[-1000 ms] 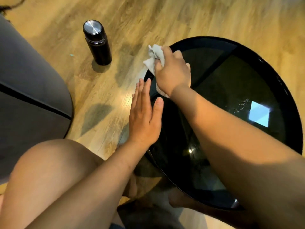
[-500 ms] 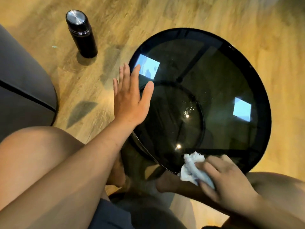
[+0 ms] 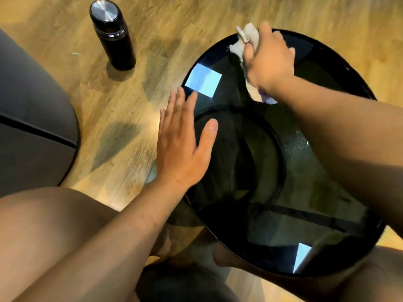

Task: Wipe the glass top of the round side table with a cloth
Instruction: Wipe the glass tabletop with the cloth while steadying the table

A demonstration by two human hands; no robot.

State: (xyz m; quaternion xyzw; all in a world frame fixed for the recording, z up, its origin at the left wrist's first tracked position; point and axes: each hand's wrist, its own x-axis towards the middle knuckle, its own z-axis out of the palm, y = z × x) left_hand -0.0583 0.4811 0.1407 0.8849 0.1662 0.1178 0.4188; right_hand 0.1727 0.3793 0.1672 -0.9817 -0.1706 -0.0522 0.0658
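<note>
Right hand [image 3: 269, 64] is clenching a crumpled white cloth [image 3: 245, 40] at the table's [image 3: 327, 225] 12 o'clock rim. Left hand [image 3: 182, 147] is lying flat, fingers spread, at 9. Dark glass is showing glare patches and specks.

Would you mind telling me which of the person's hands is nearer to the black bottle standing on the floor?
The left hand. It lies flat at the table's near left edge, to the right of and nearer the camera than the bottle. The right hand, gripping the cloth, is at the far rim, farther right.
</note>
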